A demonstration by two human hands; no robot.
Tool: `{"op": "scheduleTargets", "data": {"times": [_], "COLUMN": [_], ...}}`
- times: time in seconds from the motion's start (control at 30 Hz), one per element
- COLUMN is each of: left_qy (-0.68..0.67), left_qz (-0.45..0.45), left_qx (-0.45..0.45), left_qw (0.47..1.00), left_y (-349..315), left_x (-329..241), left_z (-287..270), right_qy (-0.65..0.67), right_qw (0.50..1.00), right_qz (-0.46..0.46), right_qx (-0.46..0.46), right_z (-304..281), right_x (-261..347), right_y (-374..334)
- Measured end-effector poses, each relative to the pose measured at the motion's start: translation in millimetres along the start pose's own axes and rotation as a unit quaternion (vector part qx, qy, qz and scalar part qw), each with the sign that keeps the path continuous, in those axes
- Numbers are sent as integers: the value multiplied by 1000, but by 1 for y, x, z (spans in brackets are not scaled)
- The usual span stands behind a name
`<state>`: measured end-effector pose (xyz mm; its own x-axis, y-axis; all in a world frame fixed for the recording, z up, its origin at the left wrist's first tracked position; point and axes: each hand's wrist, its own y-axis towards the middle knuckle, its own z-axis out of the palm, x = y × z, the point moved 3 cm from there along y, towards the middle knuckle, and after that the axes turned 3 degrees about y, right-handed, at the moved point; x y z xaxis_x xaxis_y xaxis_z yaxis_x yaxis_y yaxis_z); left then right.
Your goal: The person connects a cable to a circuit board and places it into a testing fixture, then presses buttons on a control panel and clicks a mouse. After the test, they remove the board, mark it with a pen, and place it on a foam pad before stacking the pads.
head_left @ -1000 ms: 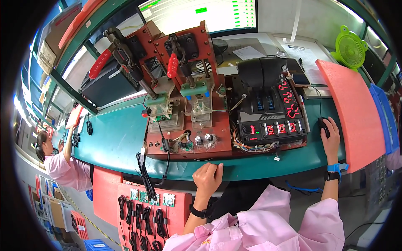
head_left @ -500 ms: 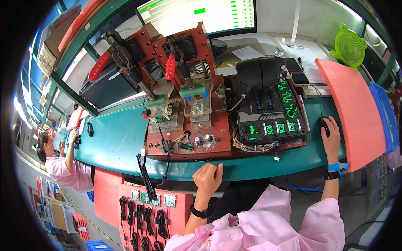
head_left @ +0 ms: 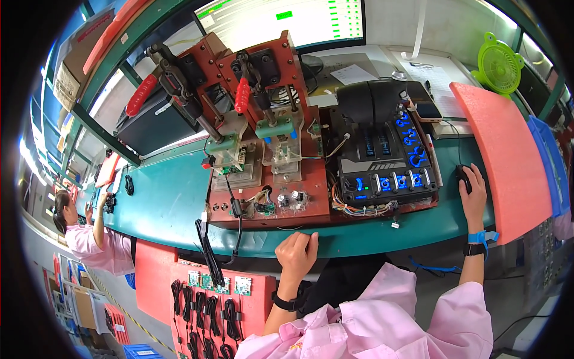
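Note:
My right hand (head_left: pixel 475 192) rests over a black computer mouse (head_left: pixel 462 177) on the right part of the green workbench (head_left: pixel 161 197). Curled into a loose fist, my left hand (head_left: pixel 297 256) lies at the bench's front edge, with nothing showing in it. Beyond it stands a black throttle control unit (head_left: pixel 376 164), its switches and knobs lit blue. Left of that is a red test fixture (head_left: pixel 293 206) with two red-handled toggle clamps (head_left: pixel 142 96). Under the left clamp sits a small green circuit board (head_left: pixel 229 170), with a black cable (head_left: pixel 206 251) hanging over the bench edge.
Pink foam (head_left: pixel 257 311) below the bench carries several boards with coiled cables. A lit monitor (head_left: pixel 287 24) stands behind the fixture. To the right are a phone (head_left: pixel 428 112), a pink foam sheet (head_left: pixel 505 161) and a green fan (head_left: pixel 500 64). Another person (head_left: pixel 95 239) works at far left.
The lights on the throttle unit have turned from green to blue. Both my hands have stayed in about the same place.

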<state>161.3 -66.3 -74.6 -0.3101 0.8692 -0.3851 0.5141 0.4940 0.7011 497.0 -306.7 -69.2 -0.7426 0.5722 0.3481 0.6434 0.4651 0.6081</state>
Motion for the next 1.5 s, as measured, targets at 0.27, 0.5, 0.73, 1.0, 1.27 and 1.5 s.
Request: {"op": "scheduleTargets", "data": {"times": [0.27, 0.5, 0.73, 1.0, 1.27, 1.5], "left_qy": [-10, 1, 306, 216, 176, 175], "left_qz": [-14, -47, -165, -195, -202, 115], "left_qx": [11, 0, 2, 97, 351, -47], "left_qw": [1000, 999, 938, 952, 897, 977], "left_y": [2, 15, 46, 45, 16, 187], "left_x": [-1, 2, 54, 91, 72, 19], "left_z": [1, -51, -143, -158, -163, -203], "right_qy": [9, -7, 171, 477, 682, 687], "right_qw": [1000, 999, 977, 802, 476, 339], "right_qz": [6, -14, -60, -241, -93, 27], "right_qx": [5, -33, -110, 267, 546, 642], "right_z": [-1, -6, -27, 46, 87, 74], "right_x": [1, 0, 58, 295, 372, 339], "right_y": [2, 4, -21, -84, -115, -106]}}
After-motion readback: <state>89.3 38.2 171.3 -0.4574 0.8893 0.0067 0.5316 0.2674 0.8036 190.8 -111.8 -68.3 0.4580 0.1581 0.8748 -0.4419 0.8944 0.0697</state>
